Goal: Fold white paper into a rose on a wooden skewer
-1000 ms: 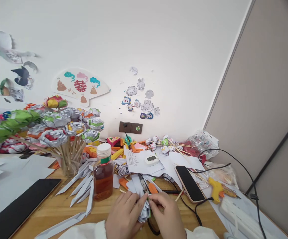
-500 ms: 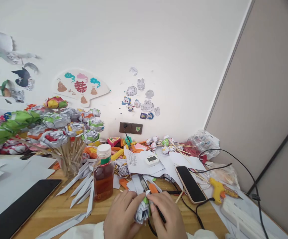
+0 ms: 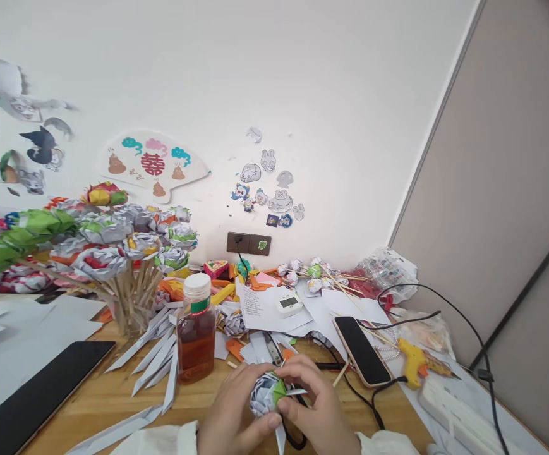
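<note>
Both hands meet low in the middle of the head view over the wooden desk (image 3: pixel 89 404). My left hand (image 3: pixel 229 414) cups a rolled paper flower (image 3: pixel 265 393) of grey printed paper with a green patch, fingers curled under and around it. My right hand (image 3: pixel 314 404) is closed on the flower's right side, thumb and fingers pinching a folded paper strip that sticks out and hangs down below it. A brown liquid bottle (image 3: pixel 197 328) with a white cap stands just up and left of my left hand.
A bunch of paper flowers on sticks (image 3: pixel 89 243) stands at left, folded paper strips (image 3: pixel 158 357) beside it. A black tablet (image 3: pixel 37 392) lies lower left. A phone (image 3: pixel 362 349), yellow glue gun (image 3: pixel 414 360), black cables and a white power strip (image 3: pixel 454 407) lie to the right.
The paper flower has been turned upward so its rolled top faces me, and both hands have lifted slightly. My right fingers have moved over its right side onto the loose strip.
</note>
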Available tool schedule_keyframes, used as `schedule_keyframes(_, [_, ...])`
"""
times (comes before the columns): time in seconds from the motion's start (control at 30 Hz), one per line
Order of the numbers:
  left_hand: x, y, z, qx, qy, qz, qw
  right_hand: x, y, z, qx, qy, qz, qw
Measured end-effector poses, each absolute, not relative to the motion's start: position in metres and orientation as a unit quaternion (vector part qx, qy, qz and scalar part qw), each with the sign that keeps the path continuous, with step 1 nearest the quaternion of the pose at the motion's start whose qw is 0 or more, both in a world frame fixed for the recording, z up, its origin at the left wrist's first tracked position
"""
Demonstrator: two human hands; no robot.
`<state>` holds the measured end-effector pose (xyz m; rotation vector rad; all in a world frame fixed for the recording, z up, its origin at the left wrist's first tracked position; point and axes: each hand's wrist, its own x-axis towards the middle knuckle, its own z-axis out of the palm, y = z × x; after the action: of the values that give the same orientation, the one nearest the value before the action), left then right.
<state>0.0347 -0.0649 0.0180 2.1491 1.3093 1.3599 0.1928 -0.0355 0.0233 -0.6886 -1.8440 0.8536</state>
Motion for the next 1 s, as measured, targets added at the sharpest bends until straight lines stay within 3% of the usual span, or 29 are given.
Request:
schedule_keyframes(0.57, [0.0315, -0.0611, 0.0205, 0.794, 0.412, 0.438, 0.090, 0.1891, -0.0336, 0.0137, -0.278, -0.633, 0.546, 0.473])
schedule_keyframes(0.77, [0.0333, -0.0633, 0.0253, 0.780, 0.425, 0.445, 0.118, 0.1906, -0.0332, 0.0137, -0.279, -0.642, 0.513, 0.497])
schedule_keyframes(1.0, [0.0318, -0.0618, 0.0190, 0.813, 0.416, 0.403, 0.052, 0.1835, -0.0375, 0.0130, -0.293, -0.613, 0.527, 0.511])
